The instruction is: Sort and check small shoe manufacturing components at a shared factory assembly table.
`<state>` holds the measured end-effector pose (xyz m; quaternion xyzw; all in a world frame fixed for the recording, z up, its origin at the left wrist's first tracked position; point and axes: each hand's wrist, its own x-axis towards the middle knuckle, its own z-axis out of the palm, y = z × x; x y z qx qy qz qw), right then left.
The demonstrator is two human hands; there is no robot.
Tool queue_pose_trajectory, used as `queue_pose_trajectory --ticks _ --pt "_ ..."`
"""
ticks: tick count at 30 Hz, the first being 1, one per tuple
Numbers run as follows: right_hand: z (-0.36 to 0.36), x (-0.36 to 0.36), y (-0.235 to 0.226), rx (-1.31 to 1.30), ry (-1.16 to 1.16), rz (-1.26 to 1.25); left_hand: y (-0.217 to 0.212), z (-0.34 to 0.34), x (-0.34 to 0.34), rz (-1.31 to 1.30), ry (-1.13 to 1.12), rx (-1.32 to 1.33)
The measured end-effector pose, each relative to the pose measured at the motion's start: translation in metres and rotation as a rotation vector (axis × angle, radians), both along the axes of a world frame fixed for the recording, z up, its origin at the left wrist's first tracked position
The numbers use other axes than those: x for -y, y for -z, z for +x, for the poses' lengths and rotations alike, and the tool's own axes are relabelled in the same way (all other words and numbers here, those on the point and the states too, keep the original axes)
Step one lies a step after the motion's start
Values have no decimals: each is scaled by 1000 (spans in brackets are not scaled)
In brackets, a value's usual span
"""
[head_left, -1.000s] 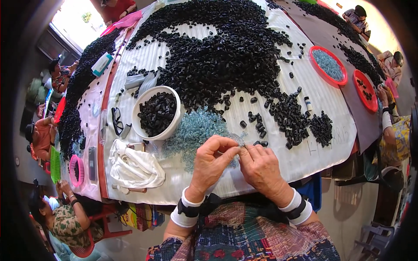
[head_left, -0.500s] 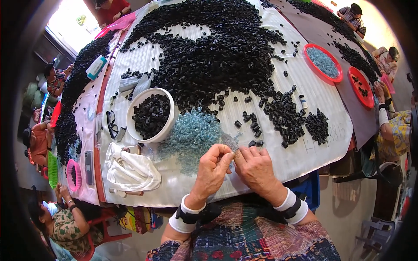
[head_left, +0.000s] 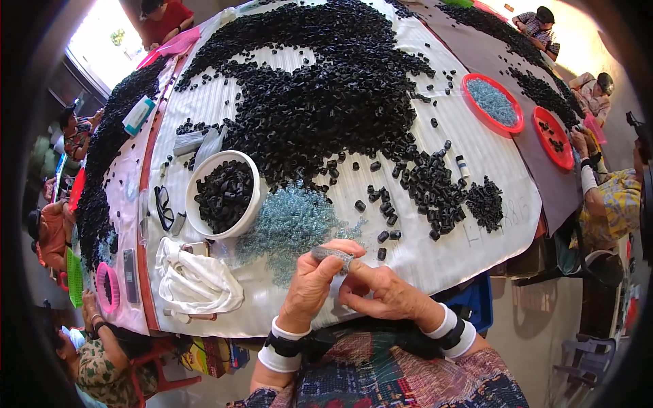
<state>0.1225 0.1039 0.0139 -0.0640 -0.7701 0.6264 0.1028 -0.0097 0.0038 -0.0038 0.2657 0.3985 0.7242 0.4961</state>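
My left hand (head_left: 304, 291) is closed, its thumb and fingers gripping a small grey translucent thing (head_left: 332, 255) whose kind I cannot make out. Against its right end press the fingertips of my right hand (head_left: 391, 292), with the other fingers curled beneath. Both hands are above the near edge of the white cloth. Just beyond them lies a heap of small pale-blue translucent pieces (head_left: 289, 221). Short black cylindrical pieces (head_left: 432, 190) are scattered to the right, and a big mound of black parts (head_left: 326, 102) spreads farther back.
A white bowl (head_left: 252, 207) of black parts stands left of the blue heap, near folded white cloth (head_left: 197, 279) and eyeglasses (head_left: 163, 207). At right is a red tray (head_left: 519, 122) of blue pieces beside a small tube (head_left: 462, 166). Several people sit around neighbouring tables.
Both hands have drawn closer to me and slightly left. The grey translucent thing, earlier on the cloth beyond the hands, seems to be the one now between them. The view has shifted slightly.
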Motion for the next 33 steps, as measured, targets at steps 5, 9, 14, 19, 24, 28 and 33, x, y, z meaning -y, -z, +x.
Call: queue_pose_trajectory --ticks 5,9,14,19,24,28,33 --pt "2 3 9 74 -90 -95 -1 4 5 -23 45 45" --pt "-3 3 3 18 -60 -51 -3 1 7 -19 84 86" --pt "-8 -40 -10 19 474 137 7 -3 13 -92 58 177" --pt "-21 -84 21 -35 657 678 9 -4 19 -131 93 200" --pt "-43 -93 33 86 570 1053 4 -3 22 -175 96 193" --pt "-50 -90 37 94 557 1218 8 -2 25 -193 112 203" --pt "-41 -83 28 126 493 1248 13 -1 25 -216 102 207"
